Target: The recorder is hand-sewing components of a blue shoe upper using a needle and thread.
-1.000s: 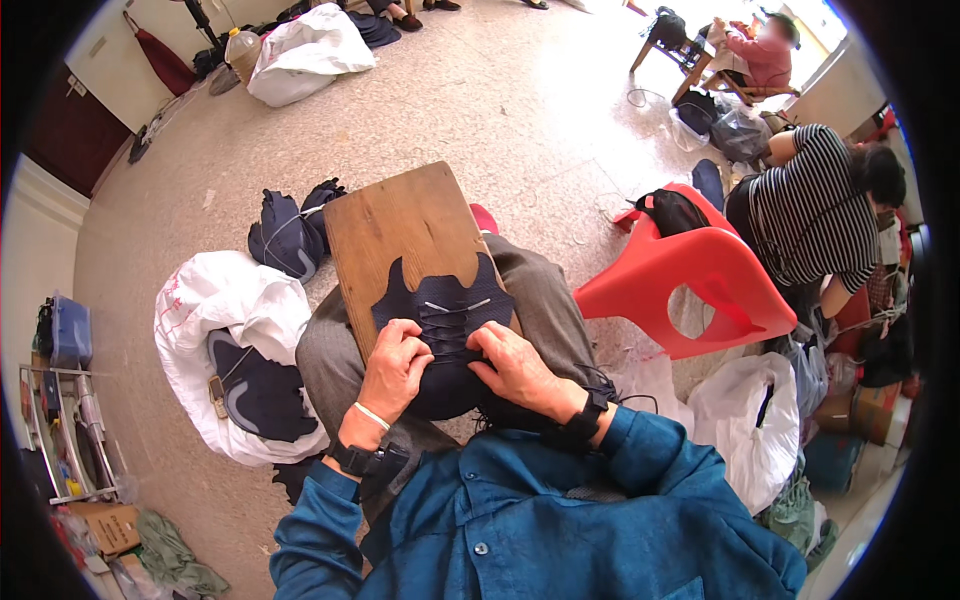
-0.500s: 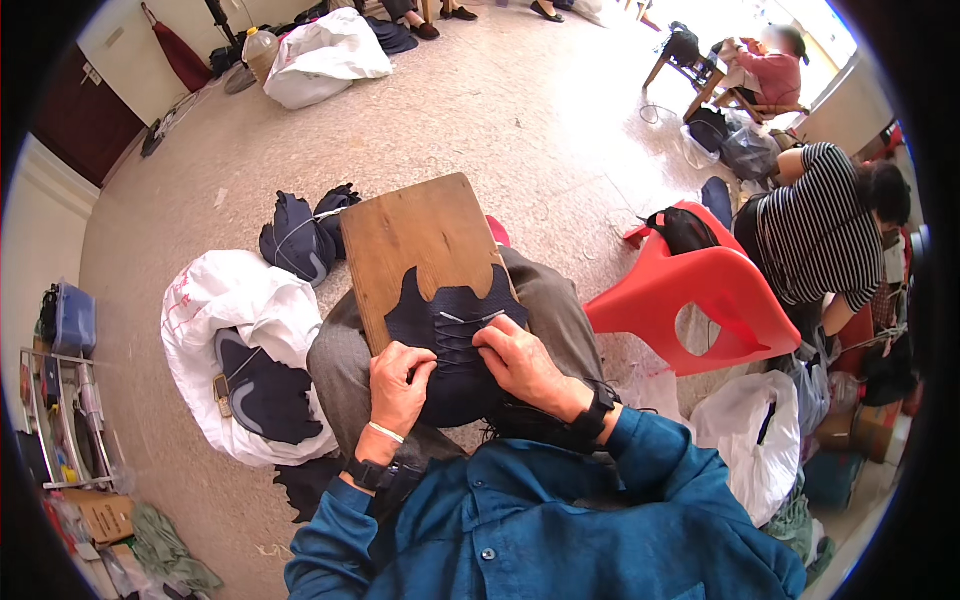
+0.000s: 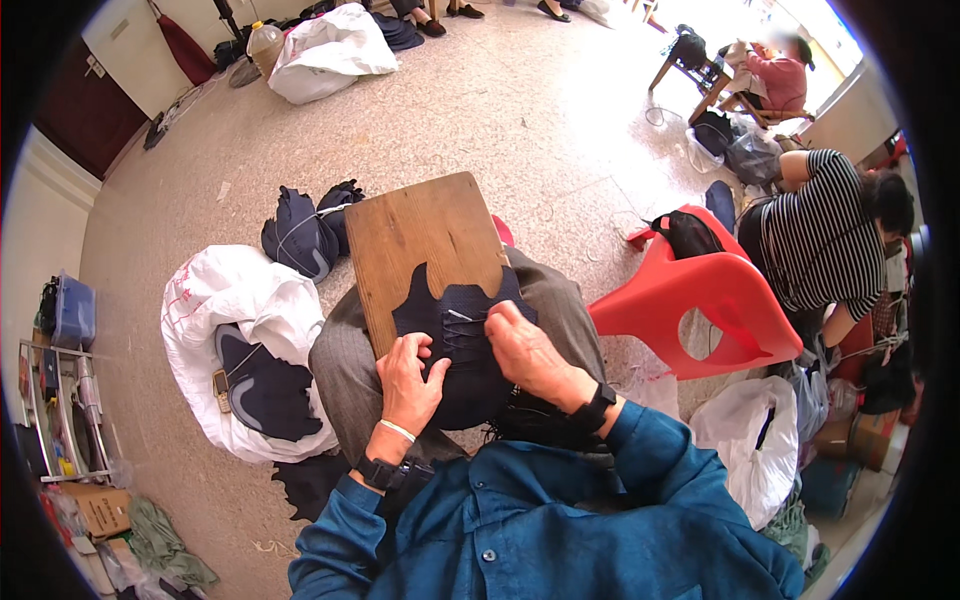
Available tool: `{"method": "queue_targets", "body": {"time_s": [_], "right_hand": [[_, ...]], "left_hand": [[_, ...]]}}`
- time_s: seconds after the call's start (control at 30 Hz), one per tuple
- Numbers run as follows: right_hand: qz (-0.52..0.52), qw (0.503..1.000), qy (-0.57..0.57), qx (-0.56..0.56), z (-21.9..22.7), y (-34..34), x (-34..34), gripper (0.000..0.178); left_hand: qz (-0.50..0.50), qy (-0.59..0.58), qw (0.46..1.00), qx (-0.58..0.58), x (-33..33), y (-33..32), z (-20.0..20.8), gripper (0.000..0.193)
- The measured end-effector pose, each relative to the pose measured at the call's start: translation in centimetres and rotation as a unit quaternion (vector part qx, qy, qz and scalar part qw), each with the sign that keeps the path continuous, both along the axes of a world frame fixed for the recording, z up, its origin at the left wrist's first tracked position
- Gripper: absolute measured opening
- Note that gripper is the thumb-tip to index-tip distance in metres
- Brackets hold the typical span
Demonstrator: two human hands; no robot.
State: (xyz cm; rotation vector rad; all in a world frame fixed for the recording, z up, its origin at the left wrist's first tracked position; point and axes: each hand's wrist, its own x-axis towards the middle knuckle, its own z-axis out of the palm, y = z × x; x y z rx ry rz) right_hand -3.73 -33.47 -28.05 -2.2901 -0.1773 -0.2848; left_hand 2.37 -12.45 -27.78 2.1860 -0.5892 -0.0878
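Note:
A dark navy shoe upper (image 3: 470, 385) lies flat over a wooden board (image 3: 425, 225) that rests across my lap. Thin dark lacing crosses its middle, and one pale lace tip (image 3: 460, 315) sticks out near the top of the rows. My left hand (image 3: 408, 385) grips the upper's left edge, fingers curled and thumb on the fabric. At the right of the lacing, my right hand (image 3: 535, 358) is closed in a pinch by the top row; it appears to hold the other end of the shoelace, whose tip is hidden by the fingers.
On my left, a white sack (image 3: 240, 290) holds more dark uppers (image 3: 265, 385), and a tied bundle of uppers (image 3: 298, 235) lies beyond it. A red plastic stool (image 3: 690, 300) stands to my right, beside a person in a striped shirt (image 3: 820, 230). A white bag (image 3: 750, 440) sits nearer.
My right hand has moved slightly up and right, and the lace tip beside it is now hidden. My left thumb has spread away from the forefinger. The view has shifted slightly.

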Motion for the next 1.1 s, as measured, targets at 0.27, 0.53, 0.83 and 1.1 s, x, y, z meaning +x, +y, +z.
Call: {"method": "queue_targets", "body": {"time_s": [0.27, 0.53, 0.83, 1.1], "right_hand": [[-0.040, 0.999, -0.010, 0.027, 0.0, -1.0, -0.7, 0.011], [-0.064, 0.995, -0.017, 0.068, -0.2, -0.8, -1.2, 0.016], [-0.083, 0.992, 0.018, 0.095, -0.4, -0.7, -1.3, 0.030], [-0.087, 0.992, 0.020, 0.085, -0.5, -0.9, -1.4, 0.030]], "left_hand": [[-0.007, -0.027, 0.999, 0.021, 0.4, 0.1, -0.9, 0.021], [-0.085, -0.159, 0.983, 0.017, 3.4, -2.5, 1.2, 0.012], [-0.208, -0.230, 0.944, 0.108, 4.2, -4.3, 0.4, 0.011], [-0.117, -0.056, 0.988, -0.089, 5.2, -1.5, -0.8, 0.015]]}}
